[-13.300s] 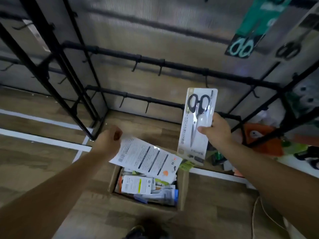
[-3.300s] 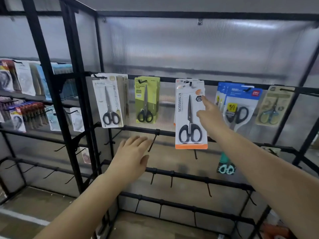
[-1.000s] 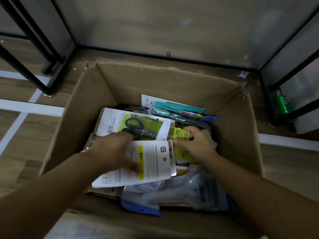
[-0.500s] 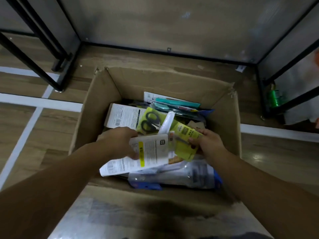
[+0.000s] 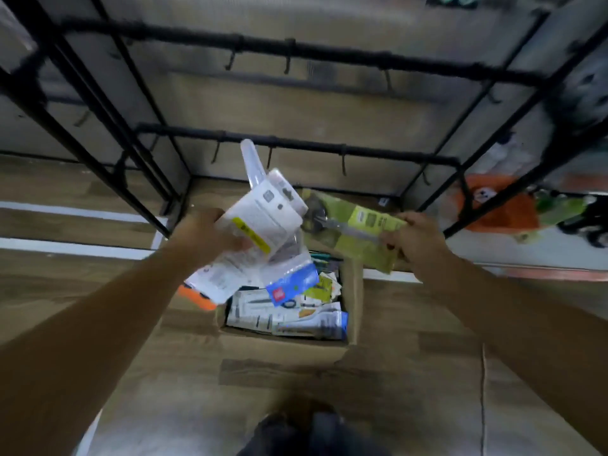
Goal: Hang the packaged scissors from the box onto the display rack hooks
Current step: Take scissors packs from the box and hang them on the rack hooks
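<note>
- Two hands up over the box, each with packaged scissors; frame blurred by motion.
- Left hand grips a fanned bunch of white packs, backs showing; a clear blister tip sticks up above them, and an orange-edged pack hangs lowest in the bunch.
- Right hand pinches the right end of a green pack, held flat and tilted, black scissor handles at its left end.
- Green pack's left edge sits just beside the white packs; contact cannot be told.
- Box on the wood floor, its far side hidden under the held packs; more packs lie in it, a blue one on top near the left wall.
- Rack stands just behind the box: lower bar with bare hooks above the box's far edge, a second bar with hooks higher up.
- Open floor left of the box and on its near side.
- Orange item on the floor past the rack's right leg.
</note>
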